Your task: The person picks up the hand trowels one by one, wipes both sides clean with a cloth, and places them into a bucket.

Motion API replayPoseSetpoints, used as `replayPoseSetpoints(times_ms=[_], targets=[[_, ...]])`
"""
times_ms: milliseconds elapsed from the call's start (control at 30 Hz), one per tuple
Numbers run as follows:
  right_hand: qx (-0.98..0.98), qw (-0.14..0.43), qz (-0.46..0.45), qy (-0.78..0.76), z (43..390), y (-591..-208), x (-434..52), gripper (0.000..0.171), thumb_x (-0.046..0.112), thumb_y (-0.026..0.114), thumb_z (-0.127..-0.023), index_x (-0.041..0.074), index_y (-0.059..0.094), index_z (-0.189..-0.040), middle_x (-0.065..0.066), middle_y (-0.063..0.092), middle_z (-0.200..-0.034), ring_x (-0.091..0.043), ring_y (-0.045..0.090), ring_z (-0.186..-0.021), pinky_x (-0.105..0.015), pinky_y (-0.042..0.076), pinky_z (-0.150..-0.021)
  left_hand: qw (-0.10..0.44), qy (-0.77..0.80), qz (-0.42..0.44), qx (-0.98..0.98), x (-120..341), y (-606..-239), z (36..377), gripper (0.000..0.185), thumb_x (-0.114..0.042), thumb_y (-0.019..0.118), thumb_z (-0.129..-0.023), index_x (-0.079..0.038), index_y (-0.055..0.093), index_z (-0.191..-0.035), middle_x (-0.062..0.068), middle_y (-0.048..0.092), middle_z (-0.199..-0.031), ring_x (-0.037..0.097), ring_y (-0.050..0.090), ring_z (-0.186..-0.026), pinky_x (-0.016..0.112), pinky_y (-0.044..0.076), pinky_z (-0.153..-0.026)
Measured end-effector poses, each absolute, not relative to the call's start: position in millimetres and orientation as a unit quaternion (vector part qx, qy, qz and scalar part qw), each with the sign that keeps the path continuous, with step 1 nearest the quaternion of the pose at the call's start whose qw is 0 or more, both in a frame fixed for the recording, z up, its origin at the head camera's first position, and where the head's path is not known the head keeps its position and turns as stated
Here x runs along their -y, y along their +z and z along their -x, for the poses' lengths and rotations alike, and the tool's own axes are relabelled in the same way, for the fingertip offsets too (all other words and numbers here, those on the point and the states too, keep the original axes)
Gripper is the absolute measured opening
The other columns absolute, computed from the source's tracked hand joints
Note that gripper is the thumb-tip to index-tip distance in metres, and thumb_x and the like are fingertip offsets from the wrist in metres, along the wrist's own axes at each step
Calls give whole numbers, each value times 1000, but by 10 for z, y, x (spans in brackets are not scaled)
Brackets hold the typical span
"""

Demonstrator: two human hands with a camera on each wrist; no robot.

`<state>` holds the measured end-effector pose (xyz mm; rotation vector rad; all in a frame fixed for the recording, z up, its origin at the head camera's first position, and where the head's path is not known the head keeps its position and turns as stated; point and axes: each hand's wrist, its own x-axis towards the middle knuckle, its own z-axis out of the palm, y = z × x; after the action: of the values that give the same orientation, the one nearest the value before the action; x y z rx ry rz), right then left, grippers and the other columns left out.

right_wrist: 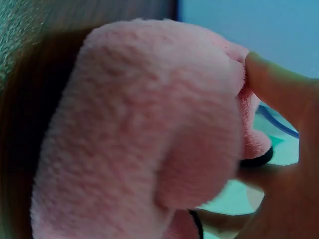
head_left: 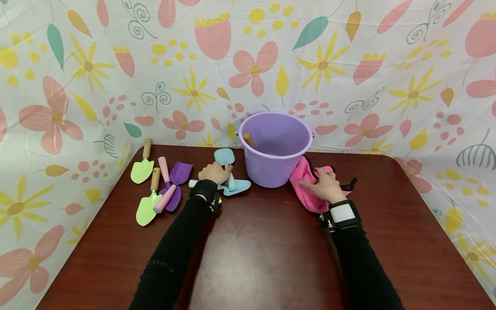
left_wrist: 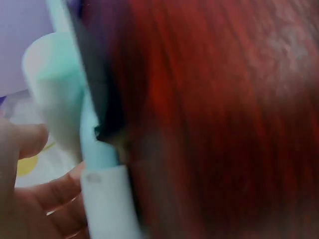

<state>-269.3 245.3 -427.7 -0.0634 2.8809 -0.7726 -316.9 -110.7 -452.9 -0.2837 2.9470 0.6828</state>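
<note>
My left hand point(head_left: 215, 173) is over two light blue hand tools with pale handles, left of the purple bucket point(head_left: 271, 170). It grips the small blue shovel point(head_left: 224, 156), whose handle point(left_wrist: 52, 94) stands between thumb and fingers in the left wrist view. Beneath lies the blue trowel point(head_left: 239, 186), its white grip point(left_wrist: 110, 204) passing close by the fingers. To the right of the bucket, my right hand point(head_left: 324, 185) holds a pink fleece cloth point(head_left: 306, 194) with black edging. In the right wrist view, the thumb presses the plush fabric point(right_wrist: 134, 114) and other fingers lie behind it.
At the table's left lie two green trowels point(head_left: 142, 171) with wooden handles and two purple tools point(head_left: 180, 173) with pink handles. A wooden handle point(head_left: 248, 139) leans inside the bucket. Behind the brown table point(head_left: 267, 249) hangs a flowered curtain point(head_left: 253, 69).
</note>
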Motion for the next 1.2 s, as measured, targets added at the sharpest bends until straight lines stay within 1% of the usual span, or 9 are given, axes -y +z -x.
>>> replayPoseSetpoints(times_ms=[133, 300, 433, 567, 667, 800, 933, 1067, 1200], targets=[[-969, 98, 8, -228, 2735, -4352, -2382, 86, 55, 60, -89, 6, 26, -152, -36, 22, -146, -65, 27, -123, -76, 28, -91, 79, 203, 108, -970, 1014, -4563, 3185, 67, -63, 41, -96, -6, 62, -124, 19, 62, -120, 39, 59, -105, 50, 45, -86], [-973, 101, -17, -209, 2743, -4359, -2250, 74, 42, 61, -90, 9, 33, -150, -34, 24, -145, -60, 26, -126, -78, 29, -87, 85, 192, 114, -971, 984, -4621, 3235, 65, -62, 44, -95, -7, 62, -126, 17, 62, -121, 38, 59, -107, 50, 45, -87], [-972, 72, -20, -222, 2752, -4370, -2187, 70, 36, 62, -90, 6, 38, -148, -33, 27, -144, -59, 31, -126, -73, 35, -88, 86, 210, 121, -966, 1025, -4623, 3242, 54, -53, 49, -96, -8, 63, -122, 16, 63, -119, 38, 59, -106, 50, 44, -87], [-971, 39, -19, -235, 2735, -4366, -2203, 65, 33, 65, -89, 4, 44, -144, -29, 38, -142, -57, 42, -120, -70, 39, -86, 81, 244, 121, -959, 1088, -4610, 3228, 46, -48, 50, -98, -8, 64, -116, 16, 63, -115, 38, 59, -103, 50, 45, -85], [-971, 22, -18, -238, 2704, -4338, -2238, 64, 31, 66, -87, 3, 48, -141, -28, 45, -139, -56, 47, -117, -68, 40, -85, 64, 276, 118, -952, 1166, -4590, 3214, 41, -45, 50, -99, -6, 65, -103, 16, 64, -103, 37, 61, -95, 48, 45, -80], [-966, 1, -15, -257, 2649, -4292, -2327, 62, 30, 66, -87, 1, 49, -138, -31, 44, -134, -57, 47, -114, -67, 41, -84, 57, 327, 110, -937, 1262, -4554, 3196, 36, -39, 49, -101, -8, 63, -89, 10, 66, -80, 31, 62, -78, 43, 46, -71], [-956, -50, -16, -289, 2584, -4213, -2444, 50, 24, 67, -86, 2, 54, -129, -31, 48, -121, -53, 51, -106, -64, 41, -79, 46, 392, 78, -916, 1347, -4525, 3142, 30, -33, 46, -103, -7, 61, -102, 9, 68, -80, 24, 63, -70, 39, 47, -66], [-937, -112, -11, -332, 2522, -4070, -2553, 60, 19, 68, -86, 3, 46, -139, -30, 52, -124, -50, 49, -112, -62, 38, -89, 16, 474, 35, -880, 1433, -4518, 3044, 34, -27, 44, -106, -1, 56, -122, 17, 66, -95, 25, 63, -71, 34, 46, -64], [-922, -149, -15, -357, 2431, -3876, -2636, 65, 20, 64, -88, 0, 40, -146, -32, 51, -128, -51, 45, -119, -60, 34, -97, -3, 521, 6, -853, 1516, -4516, 2934, 35, -23, 44, -106, 2, 53, -129, 21, 64, -101, 28, 61, -73, 31, 41, -62]])
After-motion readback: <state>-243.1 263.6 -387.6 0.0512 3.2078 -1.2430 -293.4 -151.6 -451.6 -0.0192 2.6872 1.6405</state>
